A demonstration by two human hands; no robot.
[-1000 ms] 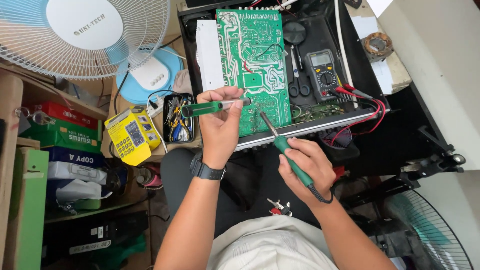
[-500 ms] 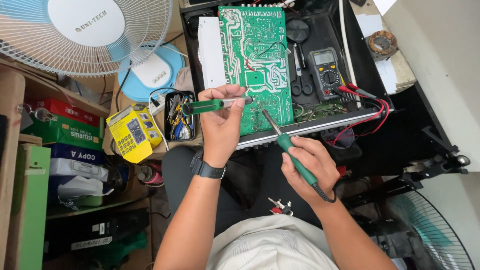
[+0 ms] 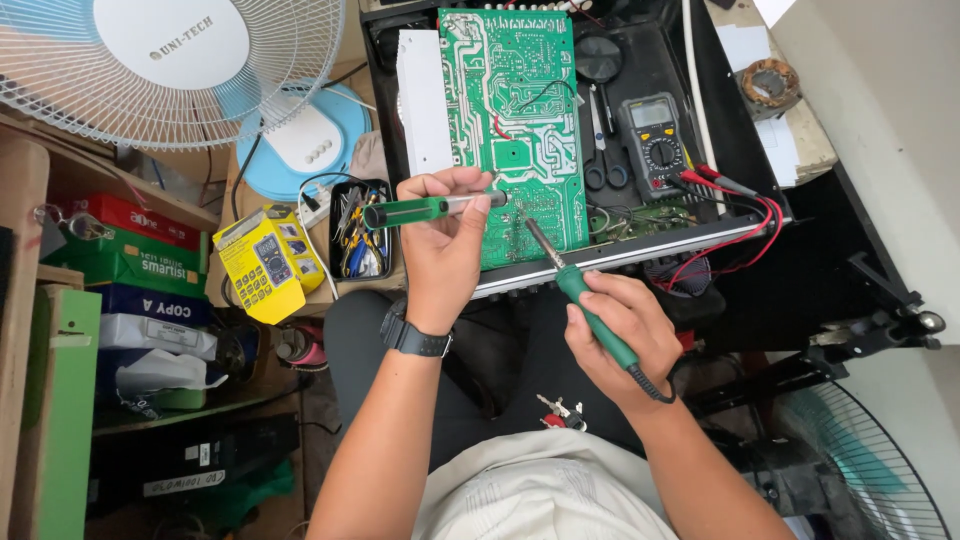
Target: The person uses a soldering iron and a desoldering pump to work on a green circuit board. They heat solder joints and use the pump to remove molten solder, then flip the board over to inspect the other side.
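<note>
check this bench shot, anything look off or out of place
Little stands out. A set of keys lies down between the person's legs rather than on the bench. The green circuit board lies propped over the open black chassis, with the multimeter beside it.

A cramped electronics repair workshop

A bare green circuit board (image 3: 512,120) lies in an opened black chassis (image 3: 740,150), with a multimeter (image 3: 655,145), a tool tray (image 3: 360,230), and probably stock boxes (image 3: 130,250) shelved alongside.

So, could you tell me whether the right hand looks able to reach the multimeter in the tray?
Probably yes: the multimeter lies uncovered just beyond the right hand, though that hand holds the soldering iron.
</note>
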